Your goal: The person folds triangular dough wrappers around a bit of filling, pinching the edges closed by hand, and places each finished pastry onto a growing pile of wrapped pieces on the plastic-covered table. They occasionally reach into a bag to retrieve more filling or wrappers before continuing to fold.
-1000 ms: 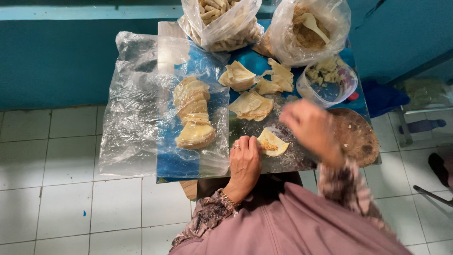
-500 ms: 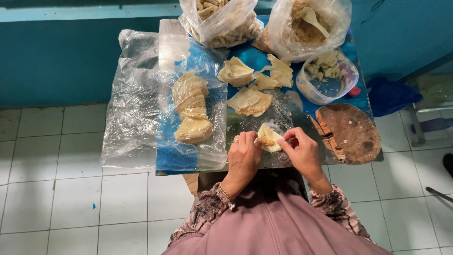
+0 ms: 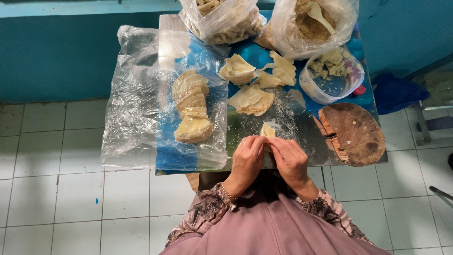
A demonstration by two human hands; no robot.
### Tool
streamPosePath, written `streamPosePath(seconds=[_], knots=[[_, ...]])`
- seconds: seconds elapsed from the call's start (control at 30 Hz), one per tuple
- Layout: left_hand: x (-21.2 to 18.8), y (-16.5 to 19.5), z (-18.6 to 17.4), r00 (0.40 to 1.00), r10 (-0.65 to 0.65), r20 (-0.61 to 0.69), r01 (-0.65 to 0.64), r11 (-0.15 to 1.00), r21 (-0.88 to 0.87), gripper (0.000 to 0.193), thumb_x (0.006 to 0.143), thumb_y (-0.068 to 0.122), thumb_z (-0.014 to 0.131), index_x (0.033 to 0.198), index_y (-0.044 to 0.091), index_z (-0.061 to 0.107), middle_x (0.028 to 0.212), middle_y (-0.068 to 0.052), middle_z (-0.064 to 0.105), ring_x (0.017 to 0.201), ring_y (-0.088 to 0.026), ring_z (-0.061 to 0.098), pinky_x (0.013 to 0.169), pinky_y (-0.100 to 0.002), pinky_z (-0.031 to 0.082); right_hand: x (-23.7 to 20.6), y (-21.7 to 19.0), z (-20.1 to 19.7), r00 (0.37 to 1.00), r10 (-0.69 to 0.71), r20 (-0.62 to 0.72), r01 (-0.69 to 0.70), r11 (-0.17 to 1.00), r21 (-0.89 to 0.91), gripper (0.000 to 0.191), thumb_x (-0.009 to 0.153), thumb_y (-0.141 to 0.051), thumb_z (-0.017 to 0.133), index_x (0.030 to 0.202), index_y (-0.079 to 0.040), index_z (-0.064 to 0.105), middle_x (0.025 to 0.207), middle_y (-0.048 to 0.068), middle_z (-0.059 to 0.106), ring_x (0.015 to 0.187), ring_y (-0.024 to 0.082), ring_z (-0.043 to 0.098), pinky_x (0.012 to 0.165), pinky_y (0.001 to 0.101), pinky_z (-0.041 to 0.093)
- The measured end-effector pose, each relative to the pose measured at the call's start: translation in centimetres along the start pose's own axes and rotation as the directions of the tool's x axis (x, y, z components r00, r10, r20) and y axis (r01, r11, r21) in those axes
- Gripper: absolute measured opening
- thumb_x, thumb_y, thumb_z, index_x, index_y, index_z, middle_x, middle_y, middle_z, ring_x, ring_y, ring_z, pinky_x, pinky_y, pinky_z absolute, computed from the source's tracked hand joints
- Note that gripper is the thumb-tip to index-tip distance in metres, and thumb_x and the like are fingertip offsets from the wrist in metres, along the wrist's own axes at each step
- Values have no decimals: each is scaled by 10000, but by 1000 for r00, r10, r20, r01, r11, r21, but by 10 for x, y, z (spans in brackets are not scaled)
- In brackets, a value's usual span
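Folding a pastry wrapper over a small blue table

Spreading across most of the view, the blue table stands on pale floor tiles against a teal wall. A clear plastic sheet drapes over its left side, with a row of folded pastries lying on it. At the far edge sit two plastic bags: one with pale pieces, the other with crumbly filling and a white spoon. A clear bowl with lumps of filling stands below them, and a round wooden board lies at the right edge. Loose wrappers lie scattered mid-table. At the near edge, the left hand and right hand meet side by side, fingers curled and pinching a single pale wrapper, whose tip pokes up between them just above the floured patch.
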State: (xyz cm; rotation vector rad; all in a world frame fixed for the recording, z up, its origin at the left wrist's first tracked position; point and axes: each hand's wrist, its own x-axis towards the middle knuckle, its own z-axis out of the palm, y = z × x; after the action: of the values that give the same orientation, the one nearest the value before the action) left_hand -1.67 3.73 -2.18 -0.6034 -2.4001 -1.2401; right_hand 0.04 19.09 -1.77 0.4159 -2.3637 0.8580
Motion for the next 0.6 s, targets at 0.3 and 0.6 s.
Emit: streamPosePath(seconds=[0.3,0.6], knots=[[5,-9,-20,955,132,265,-181,968,172,280,802,14,658,1081,26,637,1078,-117,620,989,-294,608,888,-372,518,13,9,-22,959,-58,278,33,995,92,375,818,-92,773,1183,-35,713,1098,115,707,983,283,661,842,378,549],[10,-21,-10,968,133,213,-156,983,93,196,855,1,631,1047,41,629,1004,-118,618,957,-313,617,844,-393,534,38,50,-8,916,9,400,-89,979,182,143,852,-145,794,993,-136,769,887,68,650,874,240,643,745,347,524]])
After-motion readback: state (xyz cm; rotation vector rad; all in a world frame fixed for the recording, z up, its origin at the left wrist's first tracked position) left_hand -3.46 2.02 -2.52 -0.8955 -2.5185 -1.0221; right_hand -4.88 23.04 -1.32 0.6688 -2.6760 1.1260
